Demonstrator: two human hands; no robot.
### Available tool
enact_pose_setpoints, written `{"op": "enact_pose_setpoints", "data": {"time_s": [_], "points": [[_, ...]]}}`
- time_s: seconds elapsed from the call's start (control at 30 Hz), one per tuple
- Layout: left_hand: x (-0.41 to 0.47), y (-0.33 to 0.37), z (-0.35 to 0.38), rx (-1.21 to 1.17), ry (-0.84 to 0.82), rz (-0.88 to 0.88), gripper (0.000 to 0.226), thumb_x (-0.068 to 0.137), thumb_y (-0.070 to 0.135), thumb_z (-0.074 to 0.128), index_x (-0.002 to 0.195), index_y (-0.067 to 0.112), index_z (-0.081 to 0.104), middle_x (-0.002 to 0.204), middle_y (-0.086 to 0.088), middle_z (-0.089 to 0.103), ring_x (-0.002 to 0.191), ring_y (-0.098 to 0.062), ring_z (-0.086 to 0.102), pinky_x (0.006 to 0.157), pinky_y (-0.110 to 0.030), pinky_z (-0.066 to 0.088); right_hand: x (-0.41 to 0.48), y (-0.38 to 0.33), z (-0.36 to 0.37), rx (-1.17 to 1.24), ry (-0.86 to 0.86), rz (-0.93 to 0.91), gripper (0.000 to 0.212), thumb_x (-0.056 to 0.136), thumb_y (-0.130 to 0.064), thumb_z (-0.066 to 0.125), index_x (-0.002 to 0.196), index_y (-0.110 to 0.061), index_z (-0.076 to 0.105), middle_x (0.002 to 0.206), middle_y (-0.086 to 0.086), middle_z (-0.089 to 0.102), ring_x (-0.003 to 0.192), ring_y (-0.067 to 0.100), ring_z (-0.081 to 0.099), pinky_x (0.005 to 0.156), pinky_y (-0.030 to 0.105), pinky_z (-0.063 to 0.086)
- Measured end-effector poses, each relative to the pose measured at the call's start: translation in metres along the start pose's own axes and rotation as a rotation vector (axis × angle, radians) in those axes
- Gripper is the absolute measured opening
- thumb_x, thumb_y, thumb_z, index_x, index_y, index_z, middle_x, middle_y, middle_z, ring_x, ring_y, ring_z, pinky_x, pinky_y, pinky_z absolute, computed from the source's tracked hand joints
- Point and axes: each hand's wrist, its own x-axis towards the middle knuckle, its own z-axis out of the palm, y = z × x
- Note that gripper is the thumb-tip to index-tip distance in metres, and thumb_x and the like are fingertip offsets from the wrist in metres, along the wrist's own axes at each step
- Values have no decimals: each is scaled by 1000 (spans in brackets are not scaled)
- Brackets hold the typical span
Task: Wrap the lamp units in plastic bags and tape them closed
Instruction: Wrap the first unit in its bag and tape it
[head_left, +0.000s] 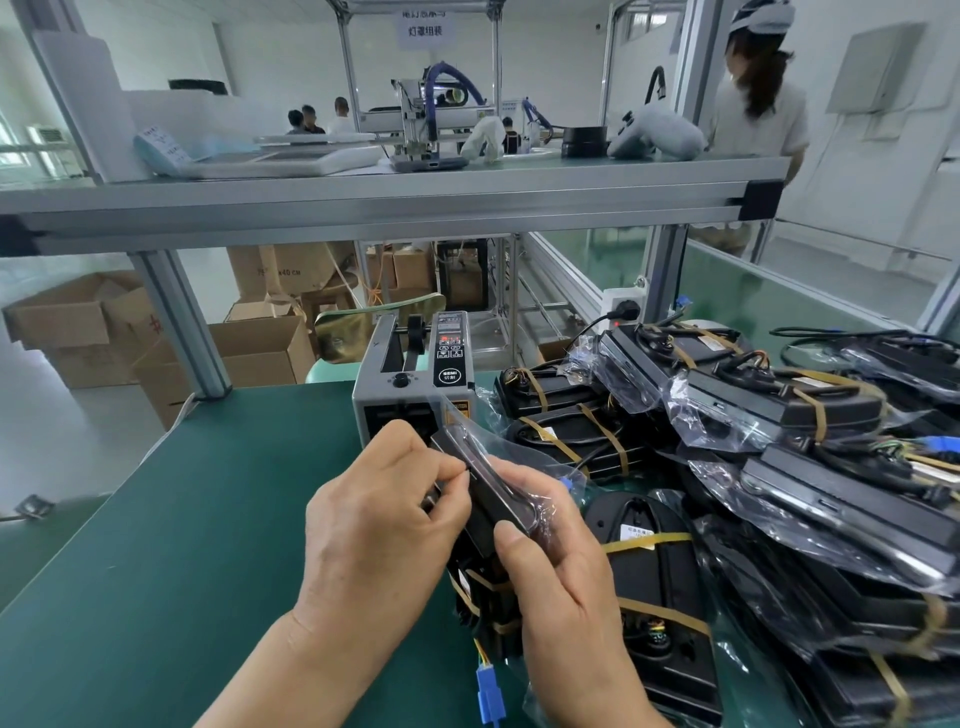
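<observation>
Near edge: blue connector (491, 696) hangs on wires below the held lamp unit (484, 519); right hand (563, 592) grips the unit, thumb pressed on its face, other fingers curled behind; left hand (374, 530) pinches thumb and forefinger together at the unit's top edge, the rest curled; the unit is tilted above the green table (182, 519), its far end inside a clear plastic bag (519, 452); just right, an unbagged black lamp (654, 587) with yellow bands lies flat; behind the hands, grey tape dispenser (410, 384); right, pile of bagged lamps (779, 410); further, metal shelf (363, 202); cardboard boxes (78, 322) far left; standing person (758, 104) far right.
</observation>
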Motion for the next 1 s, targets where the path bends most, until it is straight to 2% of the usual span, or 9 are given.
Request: {"op": "enact_pose_setpoints", "data": {"time_s": [0.13, 0.27, 0.4, 0.57, 0.63, 0.73, 0.87, 0.97, 1.0], "points": [[1, -2, 1, -40, -18, -23, 23, 79, 7, 76, 66, 25, 71, 71, 6, 49, 61, -15, 49, 53, -31, 45, 0, -1, 0, 7, -3, 3, 39, 80, -43, 52, 118, -47, 62, 115, -10, 73, 98, 10, 69, 84, 22, 53], [2, -4, 2, -117, -20, -63, 25, 78, 6, 76, 66, 27, 71, 72, 7, 52, 63, -14, 52, 56, -25, 43, 0, -1, 0, 16, -6, 4, 39, 80, -43, 52, 118, -47, 62, 114, -9, 73, 98, 17, 69, 88, 36, 56], [6, -6, 3, -256, 26, -176, 28, 78, 6, 76, 62, 27, 69, 70, 6, 56, 62, -12, 52, 55, -14, 40, -1, -2, 0, 30, -15, 6, 39, 81, -41, 52, 118, -46, 62, 117, -10, 73, 108, 13, 68, 91, 32, 53], [7, -5, 3, -205, 36, -150, 28, 79, 6, 76, 62, 28, 69, 71, 5, 55, 64, -14, 53, 57, -23, 44, -1, -1, -1, 17, -17, 3, 39, 81, -42, 52, 118, -47, 61, 117, -13, 72, 109, 11, 68, 89, 25, 52], [7, -6, 5, -160, 47, -118, 25, 79, 5, 77, 65, 26, 71, 70, 5, 53, 63, -16, 52, 57, -34, 47, -1, 0, 0, 3, -13, 4, 39, 81, -42, 52, 119, -47, 61, 112, -10, 74, 100, 14, 69, 86, 32, 55], [3, -5, 7, -124, 26, -77, 23, 79, 5, 76, 68, 25, 73, 71, 6, 52, 63, -16, 52, 56, -34, 46, -1, 1, 0, -8, -9, 5, 39, 82, -43, 51, 120, -48, 61, 108, -7, 74, 88, 21, 68, 83, 43, 57], [1, -5, 6, -122, 7, -54, 25, 78, 5, 77, 68, 28, 72, 73, 7, 53, 63, -14, 53, 56, -27, 42, 0, 2, 0, 5, -2, 10, 39, 82, -43, 51, 120, -47, 61, 111, -8, 73, 89, 15, 68, 84, 37, 56], [1, -6, 6, -135, 5, -57, 27, 78, 5, 76, 67, 28, 71, 73, 7, 53, 62, -14, 51, 55, -27, 41, -1, 0, 0, 16, 10, 3, 38, 81, -44, 51, 117, -49, 62, 91, -7, 74, 67, 12, 59, 67, 22, 51], [1, -6, 6, -141, 5, -59, 27, 78, 5, 76, 66, 28, 71, 72, 6, 52, 61, -14, 51, 55, -26, 40, -1, -1, 0, 19, 14, 1, 38, 80, -44, 51, 116, -50, 62, 89, -4, 73, 65, 16, 57, 64, 21, 49]]}}
